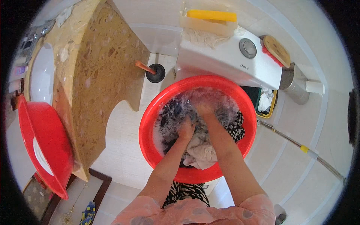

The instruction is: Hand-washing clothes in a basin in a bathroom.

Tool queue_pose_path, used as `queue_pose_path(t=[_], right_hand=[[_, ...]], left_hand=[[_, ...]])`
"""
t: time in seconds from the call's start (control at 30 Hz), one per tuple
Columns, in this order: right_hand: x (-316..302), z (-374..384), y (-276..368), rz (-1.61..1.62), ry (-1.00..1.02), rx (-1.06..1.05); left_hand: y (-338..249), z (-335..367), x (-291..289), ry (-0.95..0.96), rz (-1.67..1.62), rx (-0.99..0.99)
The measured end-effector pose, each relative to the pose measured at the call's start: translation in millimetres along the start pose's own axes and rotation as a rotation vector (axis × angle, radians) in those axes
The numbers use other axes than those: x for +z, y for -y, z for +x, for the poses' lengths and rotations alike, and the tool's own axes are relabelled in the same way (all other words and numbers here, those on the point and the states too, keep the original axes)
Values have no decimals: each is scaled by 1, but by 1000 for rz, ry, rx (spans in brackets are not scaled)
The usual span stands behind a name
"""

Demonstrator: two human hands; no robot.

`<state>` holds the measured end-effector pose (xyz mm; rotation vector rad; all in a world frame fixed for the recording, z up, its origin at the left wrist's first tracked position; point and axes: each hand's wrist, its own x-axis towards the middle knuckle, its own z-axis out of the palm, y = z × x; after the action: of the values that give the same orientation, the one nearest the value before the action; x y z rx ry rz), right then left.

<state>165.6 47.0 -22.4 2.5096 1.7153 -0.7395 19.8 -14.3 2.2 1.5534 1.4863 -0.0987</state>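
Observation:
A large red basin [147, 116] holds soapy water and wet laundry. Both my forearms reach down into it. My left hand [186, 128] is at the middle of the basin, its fingers curled into dark wet cloth [169, 114] and partly covered by foam. Slightly farther away and to the right is my right hand [204, 108], blurred and sunk in the suds, so its fingers are hidden. A pale beige cloth [202, 152] lies bunched at the near side, below my hands. Black-and-white patterned cloth [236, 129] rests against the right inner wall.
Behind the basin stands a white box-like appliance [217, 56] with a brush [277, 50] on top. A plunger [155, 73] sits back left, beside a brown stone counter [108, 67]. Another red basin [47, 142] leans at left. A metal pole [292, 140] slants at right.

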Motion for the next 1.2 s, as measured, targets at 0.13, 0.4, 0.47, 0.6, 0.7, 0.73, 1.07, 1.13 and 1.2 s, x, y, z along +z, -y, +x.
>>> queue_pose_path(t=[0.13, 0.4, 0.47, 0.6, 0.7, 0.73, 1.07, 1.13, 1.2], right_hand=[[-33, 0, 36, 127, -144, -92], [-91, -84, -12, 307, -228, -337], [-104, -90, 12, 23, 150, -400], [-64, -69, -4, -88, 362, -167], [-34, -79, -12, -144, 125, -143], [-27, -92, -9, -181, 16, -173], [-16, -200, 48, 185, -69, -233], [-13, -192, 53, 165, -7, -207], [-17, -167, 56, 136, 23, -214]], left_hand=[[7, -50, -68, -255, -82, 93], [1, -107, -73, -366, 44, 334], [7, -116, -54, -326, 178, 432], [8, -113, -29, -352, 247, 396], [1, -93, -26, -431, 136, 179], [4, -87, -23, -449, 78, 99], [85, -6, 45, 262, -26, -166], [110, 1, 70, 241, -131, -95], [136, 9, 95, 237, -166, -20]])
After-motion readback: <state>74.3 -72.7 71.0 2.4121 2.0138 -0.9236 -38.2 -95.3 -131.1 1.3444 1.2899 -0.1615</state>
